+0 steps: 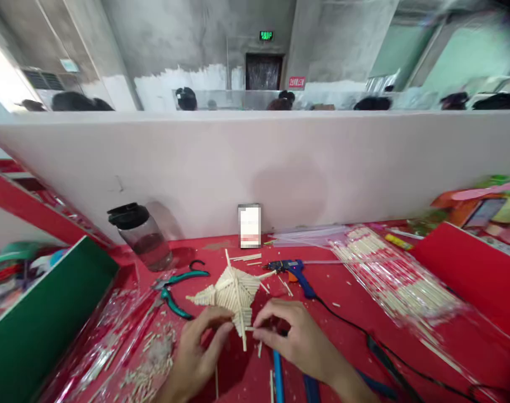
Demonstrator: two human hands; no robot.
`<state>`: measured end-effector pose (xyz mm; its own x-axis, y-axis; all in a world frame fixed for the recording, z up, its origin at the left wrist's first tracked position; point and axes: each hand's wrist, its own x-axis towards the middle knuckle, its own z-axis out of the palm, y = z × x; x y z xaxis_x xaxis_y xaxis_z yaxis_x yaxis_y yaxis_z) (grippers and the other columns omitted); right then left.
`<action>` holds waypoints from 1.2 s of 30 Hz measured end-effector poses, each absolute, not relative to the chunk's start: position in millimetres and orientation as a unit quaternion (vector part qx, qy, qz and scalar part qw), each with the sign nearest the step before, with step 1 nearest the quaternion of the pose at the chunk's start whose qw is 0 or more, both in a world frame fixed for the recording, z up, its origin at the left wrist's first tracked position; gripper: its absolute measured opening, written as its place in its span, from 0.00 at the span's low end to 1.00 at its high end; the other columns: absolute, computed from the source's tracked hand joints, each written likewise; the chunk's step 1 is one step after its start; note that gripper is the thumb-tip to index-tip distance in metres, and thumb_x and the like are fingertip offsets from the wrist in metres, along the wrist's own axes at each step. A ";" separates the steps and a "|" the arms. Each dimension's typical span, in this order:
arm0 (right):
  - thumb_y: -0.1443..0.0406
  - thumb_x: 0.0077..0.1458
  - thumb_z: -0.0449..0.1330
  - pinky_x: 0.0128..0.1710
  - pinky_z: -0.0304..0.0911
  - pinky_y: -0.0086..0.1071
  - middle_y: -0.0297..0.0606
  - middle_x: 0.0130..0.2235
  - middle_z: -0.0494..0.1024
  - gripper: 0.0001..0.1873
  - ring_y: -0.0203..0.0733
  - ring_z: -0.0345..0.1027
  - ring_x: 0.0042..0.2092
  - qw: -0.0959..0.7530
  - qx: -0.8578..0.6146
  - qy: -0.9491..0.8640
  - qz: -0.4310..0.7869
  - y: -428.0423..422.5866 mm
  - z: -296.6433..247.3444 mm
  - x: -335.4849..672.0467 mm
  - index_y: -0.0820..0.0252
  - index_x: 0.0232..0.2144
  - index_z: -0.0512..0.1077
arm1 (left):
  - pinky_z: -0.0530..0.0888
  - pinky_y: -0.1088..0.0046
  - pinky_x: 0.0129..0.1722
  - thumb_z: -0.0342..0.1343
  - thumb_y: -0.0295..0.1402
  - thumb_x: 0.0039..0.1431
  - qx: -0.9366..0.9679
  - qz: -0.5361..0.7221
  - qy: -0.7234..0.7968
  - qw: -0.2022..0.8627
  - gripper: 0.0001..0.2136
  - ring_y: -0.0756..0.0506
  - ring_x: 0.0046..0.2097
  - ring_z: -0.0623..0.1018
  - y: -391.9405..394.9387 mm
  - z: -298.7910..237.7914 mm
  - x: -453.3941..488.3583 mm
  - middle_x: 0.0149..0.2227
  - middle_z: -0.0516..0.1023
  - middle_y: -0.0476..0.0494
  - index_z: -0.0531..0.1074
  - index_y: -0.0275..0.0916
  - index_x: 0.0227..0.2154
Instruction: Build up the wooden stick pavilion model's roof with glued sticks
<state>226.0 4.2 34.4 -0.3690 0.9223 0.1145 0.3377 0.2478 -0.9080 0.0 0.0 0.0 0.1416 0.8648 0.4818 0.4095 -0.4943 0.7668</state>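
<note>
Presently, left hand (198,347): grip closed on stick model (232,291), near edge.
Right hand (299,336): pinching the spine tip.
Stick model: ahead of both hands, spine pointing toward them.

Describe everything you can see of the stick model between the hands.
The stick model looks like pale wood, built from short sticks laid side by side into a fanned, star-like shape, with one longer stick crossing it. It lies on the red table between pliers and glue gun. The left hand and right hand grip its near edge.
</note>
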 end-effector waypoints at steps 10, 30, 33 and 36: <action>0.68 0.56 0.68 0.33 0.61 0.25 0.29 0.31 0.75 0.04 0.34 0.69 0.33 0.384 -0.420 -0.708 0.418 3.1 32.4 224.2 0.57 0.30 0.76 | 0.79 0.77 0.33 0.57 0.30 0.62 0.703 0.482 0.454 0.258 0.05 0.46 0.32 0.84 -2.6 4.9 -0.2 0.31 0.84 0.46 0.78 0.39 0.36; 0.65 0.57 0.65 0.32 0.62 0.28 0.31 0.29 0.75 0.06 0.35 0.68 0.31 0.444 -0.410 -0.689 0.401 -4.2 18.6 210.9 0.56 0.29 0.73 | 0.78 0.75 0.30 0.60 0.28 0.60 0.654 0.525 0.448 0.309 0.03 0.47 0.27 0.81 -1.1 -6.7 0.6 0.29 0.81 0.47 0.79 0.38 0.32; 0.65 0.58 0.65 0.33 0.63 0.28 0.31 0.29 0.75 0.06 0.36 0.69 0.31 0.455 -0.402 -0.686 0.400 -4.4 19.2 211.1 0.56 0.29 0.73 | 0.78 0.75 0.30 0.60 0.28 0.60 0.654 0.523 0.447 0.316 0.03 0.48 0.25 0.80 -1.2 -7.9 -0.2 0.29 0.81 0.47 0.79 0.38 0.33; 0.64 0.59 0.65 0.35 0.63 0.29 0.32 0.30 0.76 0.06 0.37 0.71 0.33 0.456 -0.399 -0.686 0.403 -4.3 18.8 212.6 0.56 0.29 0.73 | 0.77 0.77 0.27 0.60 0.28 0.60 0.659 0.523 0.440 0.313 0.03 0.50 0.24 0.79 -1.6 -6.8 -0.3 0.29 0.81 0.48 0.79 0.38 0.33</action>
